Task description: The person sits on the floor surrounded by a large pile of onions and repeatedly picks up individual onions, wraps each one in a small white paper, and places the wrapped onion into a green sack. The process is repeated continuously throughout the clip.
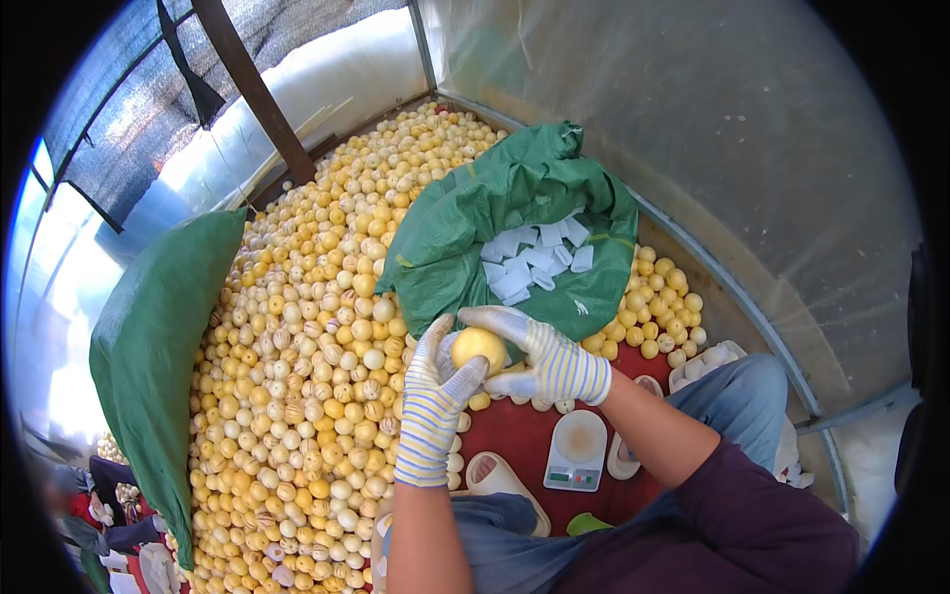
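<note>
A round yellow fruit (477, 348), apparently a pepino melon, is held between my two gloved hands. My left hand (434, 397), in a white knit glove with blue and yellow stripes, grips it from the left with the thumb across its lower front. Around its upper and right side curves my right hand (557, 360) in a matching glove. Whitish material, partly hidden, shows between the fruit and my left palm. Just beyond my hands a green woven sack (438, 245) lies open, with many white foam net sleeves (538, 256) inside.
A large heap of yellow and cream fruits (297, 356) covers the left side. A full green sack (159, 356) leans there. Below my hands a digital scale (577, 449) sits on red cloth (519, 427). More fruits (657, 304) lie right; another person (96, 505) sits lower left.
</note>
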`<state>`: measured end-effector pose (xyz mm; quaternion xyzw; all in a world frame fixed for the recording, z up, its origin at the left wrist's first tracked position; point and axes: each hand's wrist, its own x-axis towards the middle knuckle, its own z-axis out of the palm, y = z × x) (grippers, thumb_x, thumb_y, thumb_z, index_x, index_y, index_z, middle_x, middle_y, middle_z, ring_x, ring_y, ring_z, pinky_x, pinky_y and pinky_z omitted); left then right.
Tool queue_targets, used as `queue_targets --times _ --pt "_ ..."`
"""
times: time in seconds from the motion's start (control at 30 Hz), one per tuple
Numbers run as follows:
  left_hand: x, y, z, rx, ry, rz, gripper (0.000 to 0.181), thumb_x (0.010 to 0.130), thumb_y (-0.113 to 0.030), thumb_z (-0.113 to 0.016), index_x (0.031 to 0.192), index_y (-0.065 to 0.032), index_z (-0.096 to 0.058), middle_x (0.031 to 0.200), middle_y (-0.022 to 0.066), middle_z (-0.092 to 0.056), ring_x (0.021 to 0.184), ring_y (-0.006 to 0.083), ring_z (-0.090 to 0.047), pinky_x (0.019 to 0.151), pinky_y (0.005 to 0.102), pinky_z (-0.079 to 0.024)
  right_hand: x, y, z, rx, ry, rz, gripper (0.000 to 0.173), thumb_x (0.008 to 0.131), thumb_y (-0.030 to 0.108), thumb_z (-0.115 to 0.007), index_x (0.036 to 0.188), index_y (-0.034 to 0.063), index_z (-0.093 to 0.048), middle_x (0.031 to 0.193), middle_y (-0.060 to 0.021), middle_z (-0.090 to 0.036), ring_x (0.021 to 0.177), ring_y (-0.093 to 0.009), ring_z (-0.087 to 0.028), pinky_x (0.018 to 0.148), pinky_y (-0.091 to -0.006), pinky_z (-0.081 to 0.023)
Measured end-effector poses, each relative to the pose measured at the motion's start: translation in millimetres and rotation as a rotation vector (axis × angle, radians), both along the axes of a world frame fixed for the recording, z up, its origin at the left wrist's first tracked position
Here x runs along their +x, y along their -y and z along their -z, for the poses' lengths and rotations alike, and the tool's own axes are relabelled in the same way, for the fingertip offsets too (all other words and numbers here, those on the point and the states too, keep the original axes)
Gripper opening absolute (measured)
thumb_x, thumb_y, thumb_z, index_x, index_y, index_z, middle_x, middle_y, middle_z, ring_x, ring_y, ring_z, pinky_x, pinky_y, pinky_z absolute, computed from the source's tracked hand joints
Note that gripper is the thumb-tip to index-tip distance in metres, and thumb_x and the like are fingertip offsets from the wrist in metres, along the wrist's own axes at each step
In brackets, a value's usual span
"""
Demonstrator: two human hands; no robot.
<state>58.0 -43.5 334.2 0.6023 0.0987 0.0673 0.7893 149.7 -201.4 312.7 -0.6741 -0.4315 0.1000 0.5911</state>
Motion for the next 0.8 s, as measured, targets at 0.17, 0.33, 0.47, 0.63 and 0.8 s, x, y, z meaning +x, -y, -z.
queue_targets --times 0.17,0.33,0.47,0.63,0.8 --pt "-1 2 -2 -0.541 0.279 0.153 0.082 0.076 -0.019 -0.075 0.143 -0.0029 -0.029 0.121 0.0173 -0.055 0.101 0.0279 -0.062 0.071 0.0342 -0.060 15 10 37 0.561 -0.932 -0.271 0.080 0.082 0.038 -0.072 0.142 0.0000 -0.035 0.137 -0.0136 -0.047 0.128 -0.024 -0.045 0.109 -0.0380 -0.034" --pt "0 3 -4 -0.515 0.265 0.185 0.085 0.075 -0.018 -0.076 0.144 -0.0054 -0.029 0.119 0.0192 -0.055 0.096 0.0294 -0.064 0.065 0.0335 -0.059 -5 -1 12 0.592 -1.036 -0.498 0.073 0.080 0.030 -0.075 0.137 0.0014 -0.040 0.130 -0.0134 -0.051 0.120 -0.024 -0.051 0.104 -0.0391 -0.040" --pt "1 -3 0 -0.282 0.224 0.182 0.081 0.075 -0.013 -0.074 0.143 -0.0048 -0.032 0.118 0.0187 -0.057 0.094 0.0248 -0.064 0.062 0.0271 -0.056 -10 13 10 0.556 -0.963 -0.209 0.066 0.078 0.013 -0.076 0.134 0.0009 -0.043 0.122 -0.0120 -0.055 0.112 -0.020 -0.056 0.096 -0.0362 -0.047" --pt "5 20 -7 0.105 0.128 0.065 0.077 0.073 0.005 -0.071 0.141 -0.0026 -0.036 0.120 0.0146 -0.055 0.095 0.0180 -0.063 0.067 0.0246 -0.056 -34 23 -3 0.320 -0.153 0.330 0.054 0.078 -0.002 -0.066 0.130 0.0035 -0.050 0.106 -0.0049 -0.058 0.093 -0.014 -0.059 0.081 -0.0280 -0.051" --pt "22 27 13 0.416 0.185 -0.182 0.073 0.075 0.004 -0.071 0.139 0.0031 -0.036 0.121 0.0163 -0.054 0.097 0.0168 -0.061 0.082 0.0261 -0.053 -31 23 -21 0.068 0.075 0.241 0.050 0.080 0.000 -0.062 0.128 0.0071 -0.053 0.111 -0.0032 -0.062 0.088 -0.011 -0.060 0.079 -0.0277 -0.050"
